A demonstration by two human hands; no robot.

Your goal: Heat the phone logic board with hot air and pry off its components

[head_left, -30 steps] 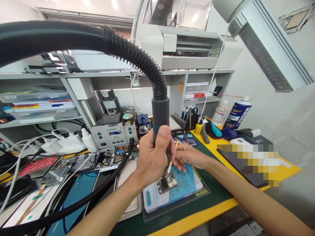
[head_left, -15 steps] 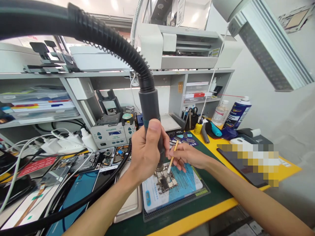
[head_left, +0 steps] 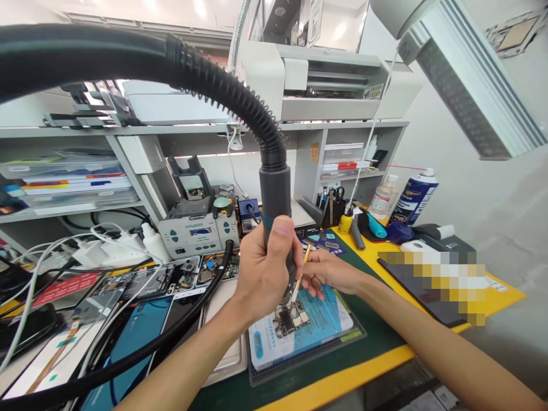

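My left hand (head_left: 266, 271) is wrapped around the dark handle of a hot air gun (head_left: 275, 197), held upright with its nozzle just above a phone circuit board (head_left: 291, 322). A thick black hose runs from its top to the left. My right hand (head_left: 327, 271) pinches slim gold tweezers (head_left: 305, 264), whose pale tip points down at the board beside the nozzle. The board lies on a blue and white pad (head_left: 329, 328), over a dark perforated mat. My left fingers partly hide the nozzle.
A hot air station (head_left: 199, 233) stands behind, left of my left hand. Phone parts and a blue phone back (head_left: 137, 337) lie at the left, crossed by a black cable. A spray can (head_left: 413, 194) and a clear bottle (head_left: 384, 195) stand at the right. A lamp (head_left: 475, 85) hangs above.
My left hand has shifted the hot air gun slightly right and down, bringing its nozzle closer to the tweezers' tip. My right hand stays nearly still.
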